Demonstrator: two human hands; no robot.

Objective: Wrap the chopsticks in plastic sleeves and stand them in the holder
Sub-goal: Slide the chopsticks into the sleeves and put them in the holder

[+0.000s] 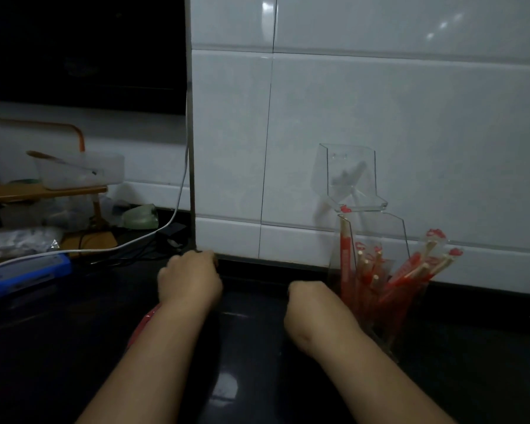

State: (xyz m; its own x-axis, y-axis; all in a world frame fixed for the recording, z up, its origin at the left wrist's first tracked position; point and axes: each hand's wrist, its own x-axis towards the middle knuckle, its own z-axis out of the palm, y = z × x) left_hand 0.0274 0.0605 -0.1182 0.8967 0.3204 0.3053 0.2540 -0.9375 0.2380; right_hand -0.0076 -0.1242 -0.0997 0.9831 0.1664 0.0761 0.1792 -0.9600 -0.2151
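Note:
My left hand (190, 278) lies knuckles-up on the dark counter (251, 347) by the corner of the tiled wall. Its fingers curl away from me, so whether they hold anything is hidden. My right hand (311, 296) is a curled fist on the counter, and nothing sticks out of it. Just right of it stands the clear plastic holder (377, 228), with several chopsticks in red-printed plastic sleeves (410, 270) leaning inside. A red plastic edge (143, 325), maybe loose sleeves, shows under my left forearm.
A white tiled wall (380, 117) rises straight behind the counter. At the left are a blue device (28, 272), a white cable (153, 237), a clear tub (80, 171) on a wooden rack, and bags of clutter.

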